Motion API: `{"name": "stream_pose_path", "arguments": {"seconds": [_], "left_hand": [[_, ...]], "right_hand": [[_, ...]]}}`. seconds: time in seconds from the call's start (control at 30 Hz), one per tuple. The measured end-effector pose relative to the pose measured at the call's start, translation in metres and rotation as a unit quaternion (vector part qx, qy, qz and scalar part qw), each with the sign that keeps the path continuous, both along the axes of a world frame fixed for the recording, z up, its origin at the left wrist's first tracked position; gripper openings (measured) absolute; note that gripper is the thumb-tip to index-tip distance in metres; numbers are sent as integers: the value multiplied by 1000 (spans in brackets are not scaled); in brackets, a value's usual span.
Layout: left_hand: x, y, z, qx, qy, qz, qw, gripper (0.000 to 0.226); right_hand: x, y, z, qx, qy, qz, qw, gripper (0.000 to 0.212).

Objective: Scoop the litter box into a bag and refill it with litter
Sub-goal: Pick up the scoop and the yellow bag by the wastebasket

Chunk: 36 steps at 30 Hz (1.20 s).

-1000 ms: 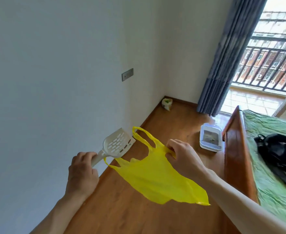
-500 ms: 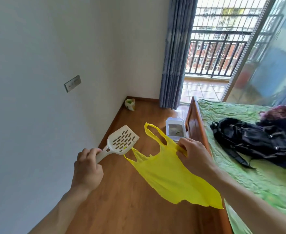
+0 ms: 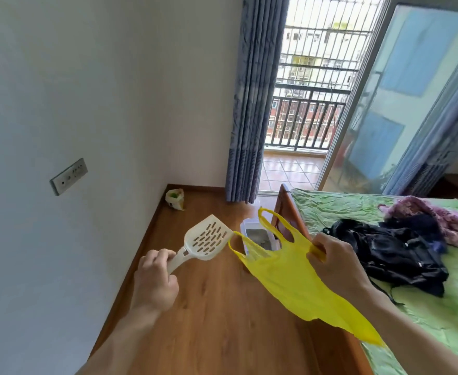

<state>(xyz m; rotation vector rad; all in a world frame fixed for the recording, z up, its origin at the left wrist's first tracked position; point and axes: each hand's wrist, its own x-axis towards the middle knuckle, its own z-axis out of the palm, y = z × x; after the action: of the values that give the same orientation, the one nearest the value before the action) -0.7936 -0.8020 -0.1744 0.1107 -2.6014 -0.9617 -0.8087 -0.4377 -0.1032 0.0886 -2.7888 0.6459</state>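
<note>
Head view: yellow bag half-hides litter box.

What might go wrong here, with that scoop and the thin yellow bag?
The yellow bag hangs flat and closed from the right hand; with the left hand gripping the scoop, opening it could be awkward. Scooped waste from the litter box might miss it and land on the wooden floor.

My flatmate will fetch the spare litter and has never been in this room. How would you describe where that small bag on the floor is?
Start at the blue curtain by the balcony door, then look left along the wooden floor to the corner of the white walls. The small pale bag with a green patch stands there alone, well beyond the litter box.
</note>
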Motion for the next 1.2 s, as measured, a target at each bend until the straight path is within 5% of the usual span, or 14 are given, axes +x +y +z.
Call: {"name": "stream_pose_path", "arguments": {"seconds": [0.17, 0.37, 0.77, 1.2], "left_hand": [[-50, -20, -4, -5, -5, -21, 1000, 40], [-123, -31, -19, -14, -26, -28, 999, 40], [-322, -7, -27, -50, -75, -21, 996, 37], [-522, -19, -45, -20, -96, -47, 994, 31]], "right_hand": [[-39, -24, -8, -8, -13, -16, 1000, 30], [-112, -38, -30, -12, -30, -34, 999, 15], [-319, -16, -76, -104, -38, -43, 993, 21], [-503, -34, -88, -70, -69, -31, 995, 20]]}}
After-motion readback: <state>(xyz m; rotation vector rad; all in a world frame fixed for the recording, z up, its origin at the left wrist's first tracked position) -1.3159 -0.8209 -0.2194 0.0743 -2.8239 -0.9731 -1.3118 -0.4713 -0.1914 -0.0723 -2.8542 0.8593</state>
